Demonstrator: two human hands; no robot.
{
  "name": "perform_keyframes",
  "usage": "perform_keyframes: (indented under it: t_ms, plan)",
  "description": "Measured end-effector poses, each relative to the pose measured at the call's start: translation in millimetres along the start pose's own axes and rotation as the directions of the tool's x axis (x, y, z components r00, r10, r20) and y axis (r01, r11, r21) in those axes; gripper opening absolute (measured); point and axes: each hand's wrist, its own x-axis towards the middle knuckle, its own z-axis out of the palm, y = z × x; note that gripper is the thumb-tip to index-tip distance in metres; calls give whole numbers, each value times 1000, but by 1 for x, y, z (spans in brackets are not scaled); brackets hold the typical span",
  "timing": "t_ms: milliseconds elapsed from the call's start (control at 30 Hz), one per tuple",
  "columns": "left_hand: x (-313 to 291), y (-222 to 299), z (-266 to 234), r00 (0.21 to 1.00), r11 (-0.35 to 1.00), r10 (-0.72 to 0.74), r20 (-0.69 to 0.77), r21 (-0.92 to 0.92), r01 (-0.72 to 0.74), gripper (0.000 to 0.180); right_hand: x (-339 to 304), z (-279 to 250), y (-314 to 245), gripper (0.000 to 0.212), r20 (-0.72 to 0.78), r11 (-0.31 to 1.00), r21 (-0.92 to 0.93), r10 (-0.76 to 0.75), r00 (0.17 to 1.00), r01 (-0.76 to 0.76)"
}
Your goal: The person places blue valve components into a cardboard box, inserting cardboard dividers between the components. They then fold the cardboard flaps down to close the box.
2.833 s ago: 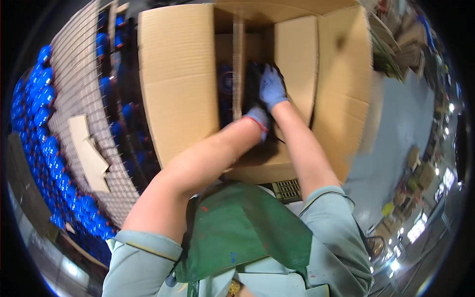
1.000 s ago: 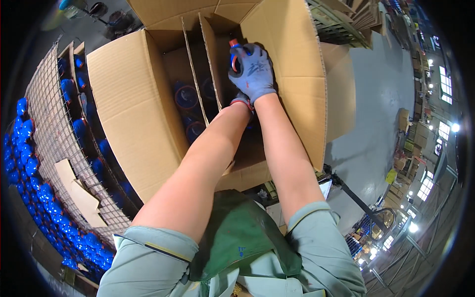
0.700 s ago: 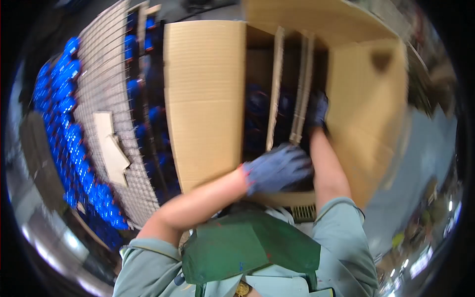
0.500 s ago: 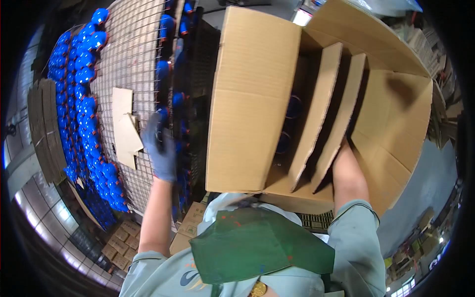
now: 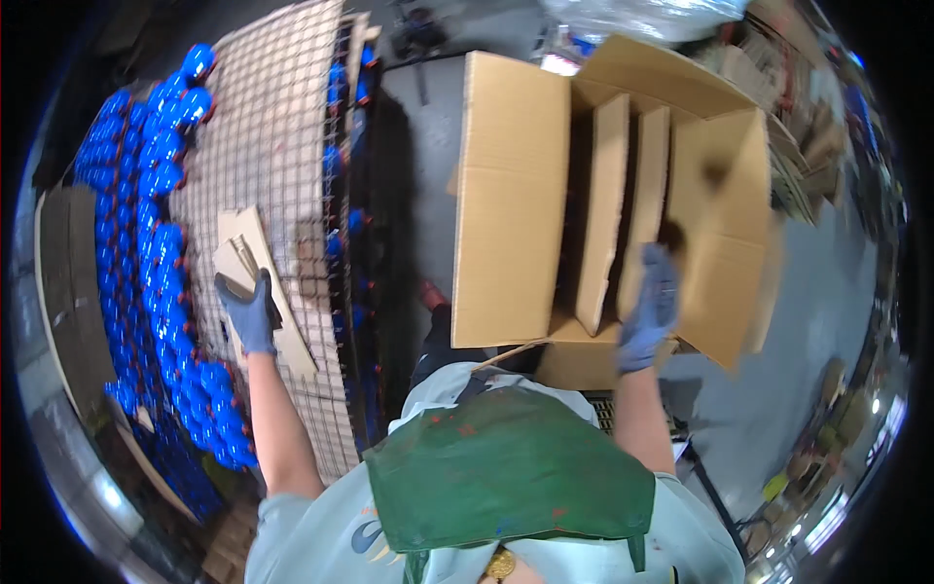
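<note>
My left hand (image 5: 250,311), in a grey-blue glove, is on the wire mesh rack (image 5: 277,117) at left. Its thumb and fingers close round the near end of some small cardboard pieces (image 5: 236,259); a longer cardboard strip (image 5: 292,331) lies beside them. My right hand (image 5: 650,311), gloved alike and somewhat blurred, is over the near side of an open cardboard box (image 5: 511,195). Its fingers stretch away from me, with nothing visible in them. Upright cardboard dividers (image 5: 605,214) stand inside the box; its bottom is hidden in shadow.
Rows of shiny blue round objects (image 5: 165,180) line the rack's left side, and more show beneath its right edge. Flat cardboard sheets (image 5: 63,292) stand at far left. Clear plastic wrap (image 5: 647,18) lies beyond the box. Grey floor (image 5: 817,292) extends to the right.
My right hand has come up out of the box. My left hand has moved left from the rack's right edge onto the cardboard pieces. The box appears farther away.
</note>
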Motion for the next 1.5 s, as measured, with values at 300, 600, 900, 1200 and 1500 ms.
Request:
perform_keyframes:
  t_ms: [300, 600, 900, 1200, 1500]
  plan:
    - [-150, 358, 25, 192, 635, 751, 632, -611, -472, 95, -18, 52, -48, 58, 730, 409, 585, 111, 675, -700]
    - [-114, 476, 145, -317, -127, 777, 545, -357, -925, 22, -19, -33, 37, 33, 404, 485, 572, 536, 742, -662]
    - [-127, 390, 377, -377, -122, 690, 618, -414, -902, 25, 13, -69, 38, 55, 326, 424, 785, 335, 884, -451]
    - [-137, 525, 219, -426, -252, 298, 854, -360, -898, 33, 6, 40, 60, 34, 609, -62, 702, 568, 553, -710]
    - [-185, 487, 350, -349, 98, 473, 809, -442, -892, 31, -3, -25, 57, 32, 58, 528, 725, 593, 803, -442]
